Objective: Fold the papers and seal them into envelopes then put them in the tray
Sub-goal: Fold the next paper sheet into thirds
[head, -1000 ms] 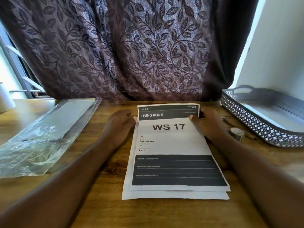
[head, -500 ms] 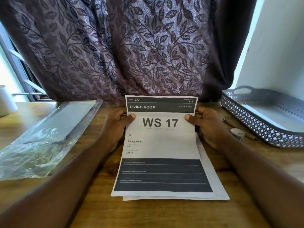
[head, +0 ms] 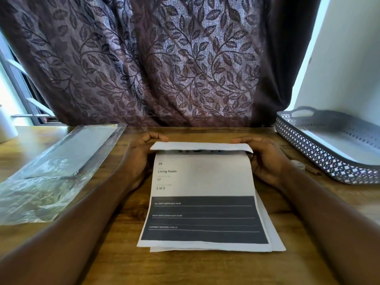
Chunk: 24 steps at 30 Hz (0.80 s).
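Note:
A printed sheet (head: 203, 177) lies in the middle of the wooden table, on top of another white sheet (head: 275, 241) that shows at its lower right. The printed sheet's far end is curled over toward me, its white back (head: 201, 146) facing up. My left hand (head: 141, 153) pinches the left corner of that curled end, and my right hand (head: 265, 157) pinches the right corner. A clear plastic pack of envelopes (head: 61, 161) lies at the left. The grey perforated tray (head: 320, 159) stands at the right with a white item inside.
A small tape roll (head: 298, 163) lies between my right hand and the tray. A white cup (head: 7, 128) stands at the far left edge. A patterned curtain (head: 154, 58) hangs right behind the table, and a white wall stands behind the tray.
Both hands lifted the far end of the top sheet, then bent it over toward me, so the heading is now hidden under the fold.

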Each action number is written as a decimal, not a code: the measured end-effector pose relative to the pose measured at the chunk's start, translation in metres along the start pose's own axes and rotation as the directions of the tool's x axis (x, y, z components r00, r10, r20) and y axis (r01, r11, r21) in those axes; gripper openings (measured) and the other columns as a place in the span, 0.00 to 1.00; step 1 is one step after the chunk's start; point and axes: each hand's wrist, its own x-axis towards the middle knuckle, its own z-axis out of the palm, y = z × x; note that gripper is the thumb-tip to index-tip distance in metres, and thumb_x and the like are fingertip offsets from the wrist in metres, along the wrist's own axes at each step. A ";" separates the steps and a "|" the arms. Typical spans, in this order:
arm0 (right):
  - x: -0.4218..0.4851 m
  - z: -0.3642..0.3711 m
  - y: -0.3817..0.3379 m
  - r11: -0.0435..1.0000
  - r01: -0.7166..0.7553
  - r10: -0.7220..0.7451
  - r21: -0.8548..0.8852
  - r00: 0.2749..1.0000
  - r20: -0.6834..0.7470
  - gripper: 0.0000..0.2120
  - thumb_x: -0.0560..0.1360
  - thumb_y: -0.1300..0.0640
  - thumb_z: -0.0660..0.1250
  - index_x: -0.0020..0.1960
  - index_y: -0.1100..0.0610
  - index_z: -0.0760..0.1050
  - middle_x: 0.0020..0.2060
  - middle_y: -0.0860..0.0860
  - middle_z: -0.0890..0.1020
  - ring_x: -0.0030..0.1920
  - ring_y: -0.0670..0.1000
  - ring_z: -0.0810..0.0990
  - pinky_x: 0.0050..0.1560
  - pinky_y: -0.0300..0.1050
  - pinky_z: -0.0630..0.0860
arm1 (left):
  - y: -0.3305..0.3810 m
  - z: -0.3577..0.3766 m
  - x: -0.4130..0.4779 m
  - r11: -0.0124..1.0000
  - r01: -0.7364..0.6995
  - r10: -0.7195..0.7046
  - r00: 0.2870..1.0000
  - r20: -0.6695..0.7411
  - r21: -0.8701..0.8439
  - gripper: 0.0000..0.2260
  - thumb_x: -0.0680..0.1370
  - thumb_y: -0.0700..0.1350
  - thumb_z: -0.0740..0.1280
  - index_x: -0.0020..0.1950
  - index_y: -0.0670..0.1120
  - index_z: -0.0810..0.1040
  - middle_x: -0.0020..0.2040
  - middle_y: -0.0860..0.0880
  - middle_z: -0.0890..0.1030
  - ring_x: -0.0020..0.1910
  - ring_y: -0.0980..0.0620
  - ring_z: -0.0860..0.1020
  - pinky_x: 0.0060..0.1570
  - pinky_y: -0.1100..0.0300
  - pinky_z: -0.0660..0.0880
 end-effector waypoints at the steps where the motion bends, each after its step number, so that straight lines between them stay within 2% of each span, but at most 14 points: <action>1: 0.000 -0.001 0.001 1.000 -0.014 0.014 -0.005 1.000 0.004 0.16 0.78 0.68 0.58 0.45 0.63 0.85 0.43 0.59 0.86 0.40 0.54 0.85 0.36 0.44 0.84 | 0.001 0.000 -0.001 1.000 0.003 -0.003 1.000 0.000 0.000 0.08 0.81 0.36 0.61 0.49 0.43 0.80 0.43 0.41 0.82 0.38 0.47 0.80 0.37 0.56 0.76; 4: 0.000 -0.004 0.001 0.996 -0.085 0.085 0.018 0.996 0.020 0.20 0.79 0.63 0.54 0.45 0.64 0.84 0.44 0.60 0.86 0.40 0.55 0.85 0.39 0.44 0.84 | 0.001 0.001 -0.001 1.000 0.025 -0.025 1.000 -0.005 0.001 0.13 0.81 0.37 0.57 0.48 0.42 0.81 0.41 0.44 0.83 0.37 0.49 0.81 0.35 0.59 0.77; 6: 0.001 -0.005 0.001 0.997 -0.076 0.076 0.002 0.997 0.007 0.15 0.80 0.60 0.59 0.48 0.64 0.83 0.45 0.60 0.86 0.42 0.54 0.85 0.41 0.45 0.83 | 0.000 0.001 -0.002 0.999 0.043 -0.043 0.999 -0.015 0.013 0.15 0.81 0.40 0.55 0.46 0.42 0.82 0.38 0.46 0.83 0.34 0.52 0.79 0.31 0.62 0.73; 8: 0.003 -0.004 0.002 0.998 -0.045 0.044 -0.034 0.999 -0.022 0.08 0.77 0.62 0.66 0.48 0.64 0.83 0.43 0.57 0.86 0.43 0.53 0.84 0.40 0.44 0.83 | -0.001 0.002 -0.002 0.999 0.048 -0.048 0.999 -0.024 0.022 0.14 0.82 0.44 0.59 0.45 0.43 0.83 0.39 0.46 0.83 0.35 0.50 0.78 0.33 0.61 0.72; 10: 0.003 -0.002 0.003 0.997 -0.035 0.032 -0.073 0.998 -0.049 0.05 0.76 0.67 0.68 0.46 0.63 0.83 0.41 0.55 0.86 0.42 0.51 0.84 0.39 0.42 0.83 | 0.000 0.003 -0.002 0.999 0.026 -0.025 0.999 -0.027 0.039 0.08 0.80 0.43 0.66 0.47 0.42 0.83 0.40 0.44 0.83 0.36 0.49 0.80 0.37 0.59 0.76; 11: 0.002 0.000 0.003 0.994 -0.036 0.030 -0.099 0.998 -0.056 0.05 0.75 0.68 0.69 0.46 0.62 0.83 0.41 0.54 0.87 0.43 0.51 0.85 0.39 0.42 0.83 | -0.001 0.003 -0.002 0.999 0.017 -0.015 1.000 -0.026 0.051 0.04 0.79 0.40 0.68 0.49 0.41 0.82 0.40 0.44 0.84 0.36 0.49 0.81 0.37 0.59 0.77; 13: 0.002 0.002 0.003 0.988 -0.029 0.022 -0.151 0.999 -0.049 0.06 0.75 0.68 0.70 0.48 0.60 0.83 0.45 0.55 0.87 0.47 0.53 0.85 0.44 0.45 0.84 | -0.002 0.004 -0.001 0.995 0.017 -0.014 0.999 -0.029 0.096 0.07 0.77 0.37 0.71 0.54 0.41 0.81 0.40 0.46 0.85 0.37 0.51 0.82 0.38 0.58 0.79; 16: 0.000 0.007 0.002 0.958 0.016 -0.027 -0.287 0.999 -0.032 0.08 0.75 0.66 0.71 0.53 0.59 0.83 0.47 0.54 0.87 0.50 0.55 0.86 0.48 0.49 0.84 | -0.001 0.005 -0.003 0.966 -0.027 0.036 0.999 -0.031 0.257 0.06 0.77 0.37 0.72 0.53 0.43 0.83 0.38 0.50 0.85 0.36 0.52 0.82 0.35 0.60 0.79; 17: 0.000 0.009 0.001 0.902 0.068 -0.089 -0.426 0.996 -0.031 0.07 0.75 0.64 0.72 0.52 0.58 0.83 0.46 0.53 0.88 0.49 0.54 0.86 0.47 0.47 0.84 | -0.001 0.005 -0.004 0.948 -0.046 0.061 0.997 -0.037 0.315 0.05 0.77 0.38 0.72 0.51 0.44 0.84 0.35 0.52 0.84 0.35 0.53 0.82 0.33 0.61 0.78; 18: 0.001 0.011 -0.001 0.791 0.134 -0.179 -0.597 0.984 -0.017 0.06 0.76 0.62 0.72 0.52 0.56 0.84 0.45 0.50 0.87 0.48 0.51 0.86 0.47 0.43 0.82 | 0.000 0.006 -0.004 0.930 -0.069 0.090 0.995 -0.044 0.361 0.04 0.77 0.39 0.72 0.50 0.45 0.84 0.33 0.54 0.84 0.34 0.55 0.82 0.31 0.62 0.77; 20: 0.002 0.018 -0.006 0.483 0.240 -0.347 -0.842 0.935 0.068 0.06 0.76 0.56 0.73 0.52 0.53 0.85 0.45 0.46 0.86 0.46 0.46 0.84 0.45 0.36 0.77 | 0.002 0.010 -0.007 0.892 -0.139 0.170 0.985 -0.035 0.430 0.03 0.76 0.39 0.73 0.48 0.47 0.85 0.33 0.58 0.83 0.34 0.59 0.81 0.32 0.65 0.75; 21: 0.001 0.024 -0.008 0.369 0.273 -0.395 -0.889 0.911 0.116 0.06 0.76 0.54 0.73 0.52 0.52 0.84 0.46 0.45 0.86 0.46 0.45 0.83 0.45 0.36 0.76 | 0.002 0.013 -0.008 0.870 -0.176 0.210 0.977 -0.024 0.460 0.03 0.76 0.40 0.74 0.47 0.49 0.85 0.35 0.59 0.84 0.34 0.60 0.80 0.32 0.66 0.75; 22: -0.001 0.031 -0.009 0.302 0.306 -0.423 -0.903 0.892 0.161 0.07 0.76 0.51 0.72 0.53 0.51 0.84 0.46 0.44 0.86 0.46 0.44 0.82 0.47 0.39 0.77 | 0.003 0.016 -0.010 0.851 -0.205 0.243 0.970 -0.016 0.484 0.04 0.76 0.41 0.74 0.45 0.51 0.85 0.38 0.59 0.85 0.35 0.60 0.80 0.34 0.65 0.75; 24: -0.003 0.044 -0.007 0.218 0.390 -0.443 -0.895 0.856 0.265 0.08 0.78 0.48 0.69 0.53 0.49 0.84 0.47 0.43 0.86 0.46 0.44 0.81 0.51 0.48 0.78 | 0.005 0.023 -0.014 0.812 -0.257 0.298 0.955 0.007 0.524 0.06 0.75 0.43 0.75 0.43 0.55 0.84 0.41 0.60 0.85 0.40 0.59 0.82 0.37 0.65 0.77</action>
